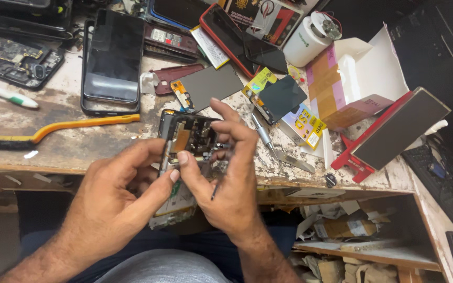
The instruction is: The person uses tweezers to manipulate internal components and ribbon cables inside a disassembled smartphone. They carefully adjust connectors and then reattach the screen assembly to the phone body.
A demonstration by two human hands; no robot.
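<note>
We hold an opened phone (187, 152), its back cover off and its circuit boards facing up at us, just off the front edge of the desk (69, 152), above our lap, so the inner parts sit close under our eyes. Our left hand (116, 196) is clenched around the phone's left side and lower end, thumb pressed across the frame to steady it. Our right hand (226, 173) grips the right side, its thumb reaching in over the boards while the fingers curl above the top corner; a thin dark tool (214, 192) is tucked in this hand, ready without being set down.

A metal-tipped screwdriver (262, 133) lies on the desk just beside the right hand, within easy reach. Farther left, along the front edge, rests an orange-handled brush (64, 128). Behind it a large dark phone (112, 60) lies face up, and loose screens, spare parts and a white tub (305, 42) crowd the back of the desk.
</note>
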